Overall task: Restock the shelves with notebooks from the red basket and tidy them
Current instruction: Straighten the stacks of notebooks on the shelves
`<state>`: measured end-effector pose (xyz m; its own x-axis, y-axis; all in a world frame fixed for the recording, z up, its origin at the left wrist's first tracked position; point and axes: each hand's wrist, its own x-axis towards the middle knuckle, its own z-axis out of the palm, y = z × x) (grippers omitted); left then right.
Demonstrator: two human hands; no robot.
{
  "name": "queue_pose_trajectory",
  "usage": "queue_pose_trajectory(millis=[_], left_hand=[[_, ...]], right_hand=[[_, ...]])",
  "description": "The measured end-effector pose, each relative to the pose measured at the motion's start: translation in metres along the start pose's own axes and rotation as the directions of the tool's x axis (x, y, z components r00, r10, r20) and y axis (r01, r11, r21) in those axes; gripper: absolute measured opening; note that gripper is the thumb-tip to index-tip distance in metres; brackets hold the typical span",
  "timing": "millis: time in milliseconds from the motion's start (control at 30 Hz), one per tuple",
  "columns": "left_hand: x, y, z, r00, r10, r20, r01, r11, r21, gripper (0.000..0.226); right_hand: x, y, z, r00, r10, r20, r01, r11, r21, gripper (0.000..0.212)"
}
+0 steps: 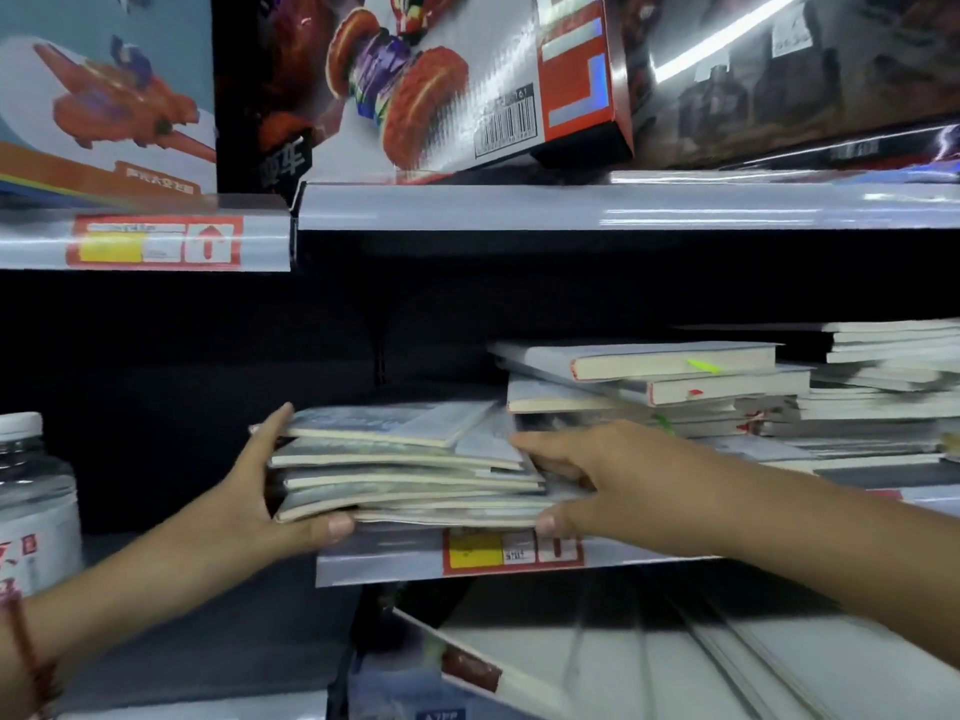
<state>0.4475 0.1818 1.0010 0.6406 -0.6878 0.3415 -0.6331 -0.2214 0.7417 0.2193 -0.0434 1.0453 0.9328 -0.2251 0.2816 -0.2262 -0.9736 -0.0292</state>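
Both-handed grip on the stack of notebooks (410, 465): left hand (260, 491) clasps the left end, fingers along the side, thumb under the front corner; right hand (587, 475) clasps the right end, fingers curled over the edge, thumb beneath. Stack sits at the front lip of the shelf (675, 558), long axis left to right, spanning the hands; covers fanned, edges uneven. Neighbouring pile (660, 387) lies just right and rearward, nearer the right hand. Judgement: squaring calls for inward pressure from both ends, then a push toward the back
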Motion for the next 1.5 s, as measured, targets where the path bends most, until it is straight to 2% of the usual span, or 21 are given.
queue_pose_trajectory(millis=[67, 200, 367, 600, 733, 833, 900, 967, 1033, 1100, 1200, 1233, 1267, 1400, 1500], left_hand=[[0.006, -0.002, 0.002, 1.0, 0.023, -0.006, -0.023, 0.999, -0.042, 0.14], [0.016, -0.005, 0.007, 0.995, 0.021, -0.095, -0.027, 0.998, -0.062, 0.155], [0.021, 0.0, 0.02, 0.978, 0.019, -0.206, -0.018, 1.0, 0.008, 0.128], [0.035, -0.002, 0.017, 0.992, -0.016, -0.127, -0.002, 0.99, -0.144, 0.117], [0.041, -0.002, 0.015, 0.994, -0.031, -0.101, 0.018, 0.992, -0.127, 0.119], [0.04, -0.008, 0.008, 0.996, -0.065, -0.062, 0.062, 0.997, -0.043, 0.132], [0.037, -0.017, -0.003, 0.993, -0.092, -0.074, 0.098, 0.992, 0.084, 0.145], [0.035, -0.029, -0.015, 0.992, -0.098, -0.082, 0.107, 0.988, 0.113, 0.153], [0.031, -0.038, -0.024, 0.99, -0.128, -0.062, 0.129, 0.992, 0.007, 0.157], [0.027, -0.045, -0.028, 0.984, -0.175, -0.024, 0.164, 0.955, -0.248, 0.157], [0.032, -0.054, -0.033, 0.981, -0.191, 0.041, 0.18, 0.806, -0.564, 0.13], [0.033, -0.057, -0.033, 0.985, -0.167, 0.053, 0.164, 0.772, -0.614, 0.119], [0.034, -0.058, -0.031, 0.987, -0.158, 0.032, 0.143, 0.76, -0.635, 0.117], [0.041, -0.072, -0.026, 0.985, -0.162, -0.05, 0.083, 0.717, -0.692, 0.131], [0.031, -0.048, -0.013, 0.995, -0.094, -0.014, 0.059, 0.729, -0.682, 0.114]], right_hand=[[0.003, -0.002, 0.001, 1.0, -0.002, -0.01, 0.002, 1.0, -0.003, 0.075], [0.017, -0.001, 0.008, 0.996, 0.015, -0.089, -0.013, 1.0, 0.026, 0.067], [0.044, 0.007, 0.017, 0.993, 0.081, -0.089, -0.065, 0.984, 0.168, 0.069], [0.053, 0.003, 0.023, 0.982, 0.145, -0.119, -0.116, 0.968, 0.224, 0.07], [0.054, -0.002, 0.027, 0.976, 0.174, -0.132, -0.146, 0.969, 0.197, 0.072], [0.05, -0.006, 0.025, 0.974, 0.184, -0.134, -0.159, 0.971, 0.177, 0.069], [0.049, -0.007, 0.024, 0.97, 0.204, -0.132, -0.186, 0.973, 0.136, 0.056], [0.052, -0.007, 0.024, 0.966, 0.237, -0.1, -0.229, 0.97, 0.084, 0.04], [0.057, -0.008, 0.024, 0.964, 0.262, -0.038, -0.262, 0.965, -0.008, 0.032], [0.061, -0.01, 0.024, 0.961, 0.275, 0.018, -0.27, 0.952, -0.143, 0.028], [0.063, -0.014, 0.021, 0.962, 0.268, 0.046, -0.238, 0.914, -0.329, 0.024], [0.062, -0.014, 0.021, 0.965, 0.26, 0.031, -0.232, 0.904, -0.359, 0.022], [0.06, -0.013, 0.021, 0.969, 0.247, 0.001, -0.228, 0.899, -0.373, 0.021], [0.054, -0.01, 0.025, 0.973, 0.182, -0.144, -0.221, 0.916, -0.334, 0.024], [0.05, -0.013, 0.026, 0.959, 0.17, -0.229, -0.223, 0.946, -0.234, 0.028]])
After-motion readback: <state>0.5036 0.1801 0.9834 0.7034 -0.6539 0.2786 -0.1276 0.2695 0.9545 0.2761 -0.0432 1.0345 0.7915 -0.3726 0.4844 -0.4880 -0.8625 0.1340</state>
